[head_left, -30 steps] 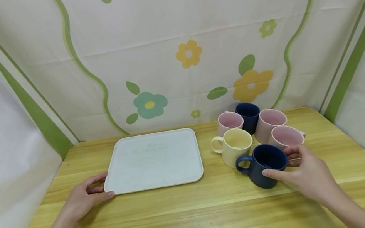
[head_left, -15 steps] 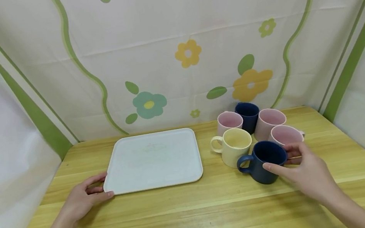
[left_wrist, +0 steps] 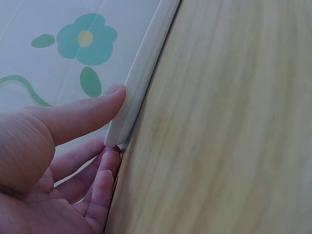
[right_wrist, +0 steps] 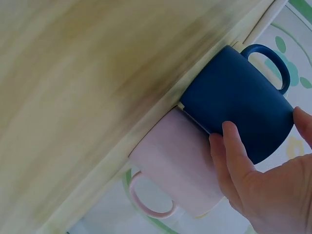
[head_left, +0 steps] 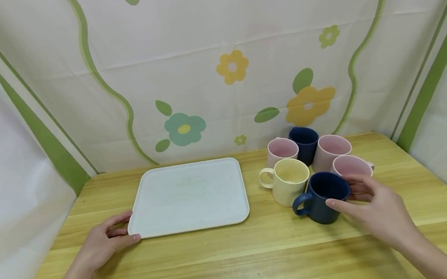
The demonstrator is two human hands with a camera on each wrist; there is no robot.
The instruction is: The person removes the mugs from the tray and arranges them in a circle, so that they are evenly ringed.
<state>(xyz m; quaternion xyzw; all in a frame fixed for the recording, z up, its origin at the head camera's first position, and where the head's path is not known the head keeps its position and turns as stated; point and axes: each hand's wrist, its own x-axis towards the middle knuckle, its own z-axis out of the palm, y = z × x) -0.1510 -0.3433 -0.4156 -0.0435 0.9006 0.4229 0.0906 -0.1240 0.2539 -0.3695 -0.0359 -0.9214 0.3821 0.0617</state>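
Note:
My right hand (head_left: 381, 210) holds a navy blue mug (head_left: 323, 209) at the front of a mug group, thumb on its near side and fingers on the far right side. The mug stands upright, its handle pointing left. In the right wrist view the fingertips lie against the navy mug (right_wrist: 236, 100), right beside a pink mug (right_wrist: 178, 156). On the left, my left hand (head_left: 103, 244) grips the near left corner of a white tray (head_left: 189, 199). Its thumb presses the edge of the tray (left_wrist: 141, 73) in the left wrist view, and the fingers curl at the corner.
A cream mug (head_left: 288, 192) stands just left of the held one. Behind are a second navy mug (head_left: 306, 149) and pink mugs (head_left: 325, 161), (head_left: 281, 150). They stand close together on the wooden table (head_left: 224, 268). A flowered curtain (head_left: 180, 78) rises behind.
The held navy mug has shifted slightly away from me, closer to the cream and pink mugs, and its handle has turned a little toward me. The left hand and tray have stayed put.

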